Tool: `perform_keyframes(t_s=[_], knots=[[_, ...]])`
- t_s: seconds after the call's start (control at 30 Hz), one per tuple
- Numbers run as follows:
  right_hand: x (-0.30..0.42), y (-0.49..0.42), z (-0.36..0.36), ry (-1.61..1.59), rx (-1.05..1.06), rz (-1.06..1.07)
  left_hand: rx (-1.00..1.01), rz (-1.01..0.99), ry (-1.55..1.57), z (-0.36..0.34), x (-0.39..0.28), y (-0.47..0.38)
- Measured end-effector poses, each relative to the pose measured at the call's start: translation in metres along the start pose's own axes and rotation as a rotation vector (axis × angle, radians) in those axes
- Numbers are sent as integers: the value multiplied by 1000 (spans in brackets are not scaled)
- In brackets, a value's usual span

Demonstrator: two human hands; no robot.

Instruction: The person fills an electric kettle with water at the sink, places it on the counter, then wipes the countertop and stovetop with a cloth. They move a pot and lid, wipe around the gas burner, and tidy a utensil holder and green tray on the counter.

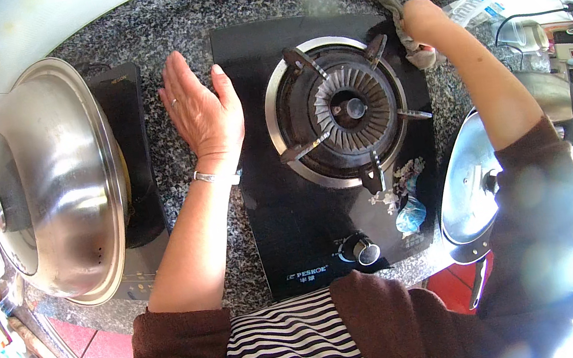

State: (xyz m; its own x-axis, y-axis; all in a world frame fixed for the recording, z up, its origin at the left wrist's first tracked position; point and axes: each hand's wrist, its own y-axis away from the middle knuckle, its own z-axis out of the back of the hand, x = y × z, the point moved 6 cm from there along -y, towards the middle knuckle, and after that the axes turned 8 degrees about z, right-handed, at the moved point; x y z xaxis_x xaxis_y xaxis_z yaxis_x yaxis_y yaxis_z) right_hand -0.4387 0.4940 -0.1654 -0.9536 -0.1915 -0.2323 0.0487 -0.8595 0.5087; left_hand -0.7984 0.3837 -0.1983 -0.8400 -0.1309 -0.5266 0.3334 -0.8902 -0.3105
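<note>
My right hand [425,25] grips a crumpled grey cloth [417,54] at the far right corner of the black glass gas stove [295,234]. Part of the cloth trails out beyond my fist, and some of it is hidden under the hand. To the left of the stove, my left hand [204,105] is held over the speckled granite counter [166,21] with its fingers extended and nothing in it. Whether that hand touches the surface I cannot tell. A round burner [354,106] with metal pan supports occupies the stove's middle, and a control knob [366,252] sits near its front edge.
On the left, a large domed steel lid [56,181] covers a pan on a black induction cooker [131,141]. A glass-lidded frying pan [467,184] stands to the right, its handle past the counter's edge. Plastic packaging [477,0] lies at the back right.
</note>
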Motion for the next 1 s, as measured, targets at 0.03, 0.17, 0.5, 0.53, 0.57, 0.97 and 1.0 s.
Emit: perform_keyframes(t_s=[0.03, 0.17, 0.5, 0.53, 0.57, 0.97, 1.0], knots=[[-5, 2, -5, -86, 138, -79, -1, -3, 7, 0, 0, 0], [4, 13, 9, -232, 32, -147, 8, 10, 28, 0, 0, -1], [125, -38, 60, 83, -240, 275, -2, 6, 80, 3, -1, -1], [136, -44, 62, -24, -292, 268, -19, 1, 80, 4, -2, 0], [145, -47, 66, -132, -344, 262, -18, 1, 81, 3, -3, 0], [277, 37, 87, -246, -419, 551, 4, 26, 303, 13, 4, 7], [281, 44, 84, -267, -383, 561, 18, 44, 360, 18, 7, 15]])
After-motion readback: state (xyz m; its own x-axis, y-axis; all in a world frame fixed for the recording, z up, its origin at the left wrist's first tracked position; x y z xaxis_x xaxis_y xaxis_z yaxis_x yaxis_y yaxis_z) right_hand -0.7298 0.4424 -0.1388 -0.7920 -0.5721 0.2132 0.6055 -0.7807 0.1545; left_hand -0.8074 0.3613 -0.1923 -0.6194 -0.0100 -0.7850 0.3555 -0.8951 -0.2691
